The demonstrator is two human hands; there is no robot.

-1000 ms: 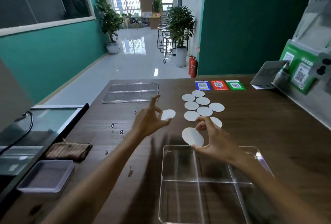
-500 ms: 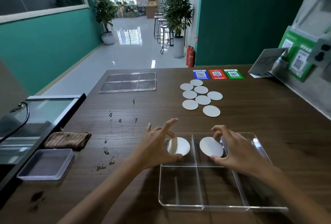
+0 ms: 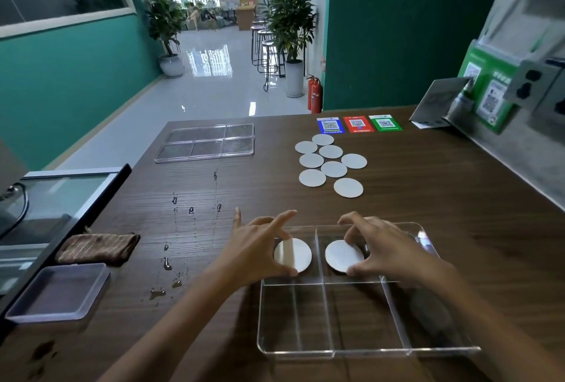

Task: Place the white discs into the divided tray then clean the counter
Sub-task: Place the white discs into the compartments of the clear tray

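Dark wood-grain counter (image 3: 428, 198) fills the lower view, with teal walls and a tiled corridor beyond it. Nearest the viewer sits the clear divided tray (image 3: 367, 351), its partitions forming a far row and a near row of compartments. A second clear divided tray (image 3: 208, 142) lies well apart at the far left of the counter.

Left hand (image 3: 253, 251) pinches a white disc (image 3: 295, 256) by its edge between thumb and fingers, inside the far-left compartment. Right hand (image 3: 385, 251) grasps a second white disc (image 3: 342, 256) the same way, inside the adjacent far compartment, just across the partition. Whether either disc rests flat on the tray floor cannot be told.

Eight loose white discs (image 3: 331, 164) lie in a cluster beyond the tray, some touching. Past them, three QR cards (image 3: 357, 124), blue, red and green, lie side by side.

At the left edge, a folded brown cloth (image 3: 97, 248) lies just beyond a shallow plastic container (image 3: 58, 293). Water droplets (image 3: 166, 262) spot the counter between the cloth and the tray.
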